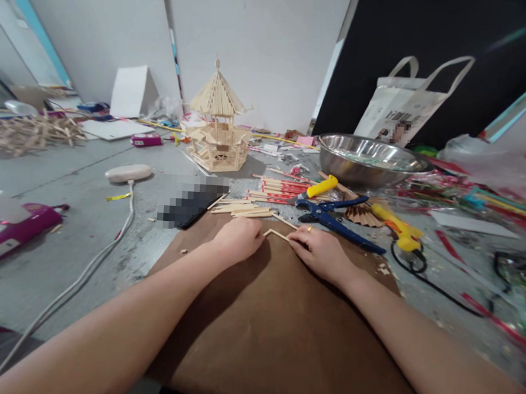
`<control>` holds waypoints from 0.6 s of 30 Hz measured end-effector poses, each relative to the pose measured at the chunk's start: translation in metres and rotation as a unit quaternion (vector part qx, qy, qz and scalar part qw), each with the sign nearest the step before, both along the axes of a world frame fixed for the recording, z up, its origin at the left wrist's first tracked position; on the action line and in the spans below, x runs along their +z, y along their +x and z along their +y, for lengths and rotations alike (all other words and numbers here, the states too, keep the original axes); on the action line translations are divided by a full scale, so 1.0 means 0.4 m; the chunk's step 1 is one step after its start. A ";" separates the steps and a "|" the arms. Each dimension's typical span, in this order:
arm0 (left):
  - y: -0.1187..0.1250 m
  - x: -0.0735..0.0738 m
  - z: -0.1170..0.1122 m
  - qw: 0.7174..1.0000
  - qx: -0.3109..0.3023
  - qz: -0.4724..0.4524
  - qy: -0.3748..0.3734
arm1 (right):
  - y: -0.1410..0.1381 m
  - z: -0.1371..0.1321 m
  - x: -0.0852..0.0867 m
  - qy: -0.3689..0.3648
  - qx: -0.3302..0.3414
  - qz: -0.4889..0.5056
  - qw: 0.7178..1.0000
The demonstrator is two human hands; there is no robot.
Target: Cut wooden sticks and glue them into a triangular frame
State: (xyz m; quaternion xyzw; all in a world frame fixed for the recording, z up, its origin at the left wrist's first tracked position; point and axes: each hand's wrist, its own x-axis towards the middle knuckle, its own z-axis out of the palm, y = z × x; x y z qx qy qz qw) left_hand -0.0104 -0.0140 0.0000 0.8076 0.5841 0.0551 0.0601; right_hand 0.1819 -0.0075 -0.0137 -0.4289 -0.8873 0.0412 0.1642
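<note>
Grey scuffed floor runs out to pale wall panels, with a brown board (273,316) lying nearest, under both forearms. On the board's far edge the left hand (238,240) is curled, its fingertips pinching the left end of a thin stick piece (276,233) that turns a corner. The right hand (319,251), wearing a ring, is closed on the other end, at 3 o'clock from the left. The piece spans the gap between the two hands, low against the board.

Just past the hands, at 12 o'clock, lie loose sticks (244,209). A dark phone (191,207) lies at 11 o'clock and blue-handled cutters (333,219) at 1 o'clock. A yellow glue gun (399,229) rests at 2 o'clock with its black cord trailing toward the viewer. At 9 o'clock sits a pink case (11,232), and beyond it a white puck (128,173) with a cable.

Further off, red-tipped sticks (281,189) lie in a bundle beside a yellow handle (321,187). A steel bowl (372,159) stands at 1 o'clock. A stick-built pavilion (216,129) stands upright at 12 o'clock. A white bag (402,110) leans on the dark panel behind the bowl.
</note>
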 end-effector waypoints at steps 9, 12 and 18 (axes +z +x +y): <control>-0.002 -0.005 -0.002 1.000 0.004 -0.013 0.002 | -0.003 0.000 0.003 -0.003 -0.004 -0.002 1.000; -0.002 -0.008 -0.003 1.000 0.004 -0.015 0.005 | -0.005 0.000 0.004 -0.006 -0.005 0.001 1.000; -0.001 0.000 -0.005 1.000 0.006 -0.022 -0.005 | -0.005 -0.002 0.008 -0.005 -0.003 0.004 1.000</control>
